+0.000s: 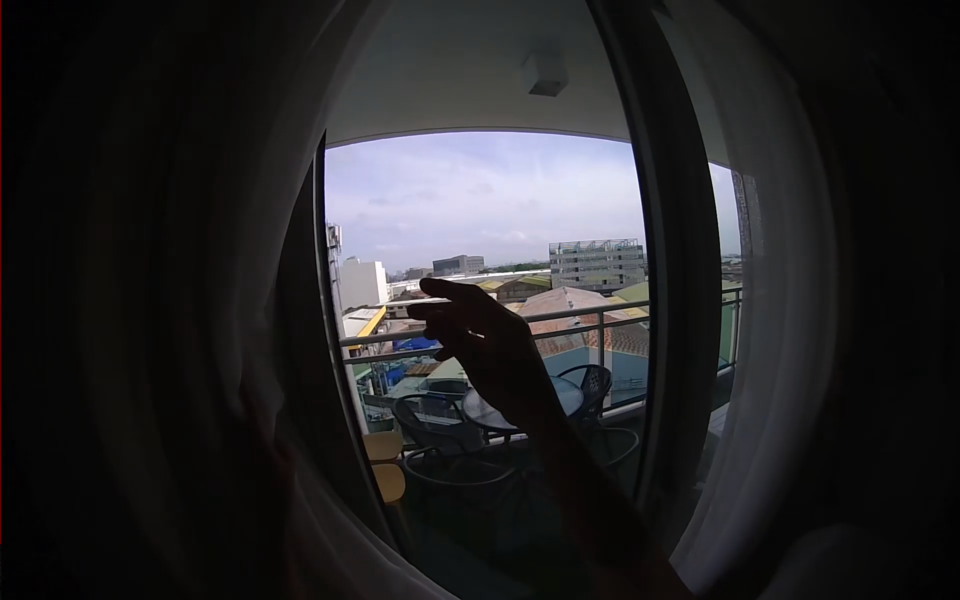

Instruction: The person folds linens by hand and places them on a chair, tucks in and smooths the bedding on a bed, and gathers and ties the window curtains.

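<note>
My right hand (480, 345) is a dark silhouette in the middle of the view, raised in front of the window opening. Its fingers point left with gaps between them, and it holds nothing. At the left, my left hand (265, 405) shows dimly at the edge of a sheer curtain (250, 300), closed on the gathered cloth; its separate fingers are hard to make out. A dark door frame (675, 250) stands upright to the right of my right hand. Another sheer curtain (785, 300) hangs beyond that frame.
Outside is a balcony with a round glass table (567, 397), dark chairs (430, 425), yellow seats (388, 483) and a metal railing (570, 316). Rooftops and buildings (597, 265) lie beyond. A box-shaped light (545, 75) is on the ceiling.
</note>
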Motion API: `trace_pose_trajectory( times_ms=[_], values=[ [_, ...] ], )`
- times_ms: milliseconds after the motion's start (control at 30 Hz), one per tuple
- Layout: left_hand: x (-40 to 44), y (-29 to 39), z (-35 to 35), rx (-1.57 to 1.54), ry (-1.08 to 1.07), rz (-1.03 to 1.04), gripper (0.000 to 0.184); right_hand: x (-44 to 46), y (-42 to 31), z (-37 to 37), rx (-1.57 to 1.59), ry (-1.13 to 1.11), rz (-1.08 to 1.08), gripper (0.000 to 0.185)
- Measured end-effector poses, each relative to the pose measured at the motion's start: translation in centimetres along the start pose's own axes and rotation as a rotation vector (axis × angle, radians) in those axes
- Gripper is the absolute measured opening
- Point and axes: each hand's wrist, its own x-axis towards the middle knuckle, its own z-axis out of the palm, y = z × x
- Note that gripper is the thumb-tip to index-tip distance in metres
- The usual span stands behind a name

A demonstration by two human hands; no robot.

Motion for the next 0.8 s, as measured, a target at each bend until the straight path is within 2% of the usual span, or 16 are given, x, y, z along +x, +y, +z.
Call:
trace_pose_trajectory(
  times_ms=[33,67,133,200,233,267,333,367,467,500,533,600,633,667,733,800],
  values=[
    [-0.2,1.2,-2.2,-0.063,-0.128,-0.075,0.074,-0.2,-0.1,-0.2,0.004,0.002,0.004,0.032],
    [-0.2,0.0,-2.6,-0.066,-0.126,-0.078,0.074,-0.7,-0.1,-0.3,0.002,-0.001,0.002,0.032],
    [0.0,-3.9,-3.0,0.092,0.339,0.112,0.068,-2.5,0.1,0.3,-0.121,-0.029,0.036,0.033],
    [0.9,-6.6,-8.4,0.297,0.462,0.323,0.061,-4.5,-0.4,1.0,-0.254,-0.064,0.018,0.034],
    [2.1,-11.1,-7.4,0.307,0.463,0.320,0.061,-5.0,-0.5,1.3,-0.267,-0.063,0.058,0.034],
    [3.3,-17.7,-5.8,0.360,0.513,0.298,0.056,-5.6,-0.5,1.6,-0.278,-0.064,0.104,0.034],
    [3.7,-20.7,-6.5,0.419,0.550,0.272,0.050,-6.4,0.0,2.2,-0.250,-0.096,0.129,0.033],
    [3.9,-22.2,-7.0,0.322,0.507,0.178,0.052,-6.6,0.2,2.6,-0.229,-0.118,0.150,0.031],
    [5.2,-21.5,-12.3,0.052,0.351,-0.115,0.057,-6.9,0.4,4.7,-0.220,-0.103,0.262,0.028],
    [5.4,-21.4,-13.6,-0.028,0.285,-0.215,0.058,-7.2,0.9,5.0,-0.222,-0.104,0.203,0.025],
    [5.5,-21.6,-14.6,-0.002,0.239,-0.220,0.058,-7.4,0.5,5.4,-0.243,-0.112,0.315,0.027],
    [5.9,-22.1,-15.9,0.471,0.252,-0.138,0.062,-8.0,1.0,5.3,-0.221,-0.081,0.267,0.030],
    [5.6,-23.5,-15.2,0.516,0.345,0.061,0.056,-8.5,1.0,5.5,-0.191,-0.027,0.297,0.029],
    [4.9,-24.8,-14.5,0.522,0.412,0.157,0.056,-9.4,0.9,5.6,-0.169,0.030,0.328,0.029],
    [-0.1,-25.5,-12.1,0.446,0.520,0.251,0.058,-12.3,0.6,4.9,-0.122,0.135,0.451,0.029],
    [-7.7,-26.8,-7.9,0.372,0.517,0.214,0.061,-16.5,1.3,3.4,-0.134,0.219,0.530,0.031]
  ],
)
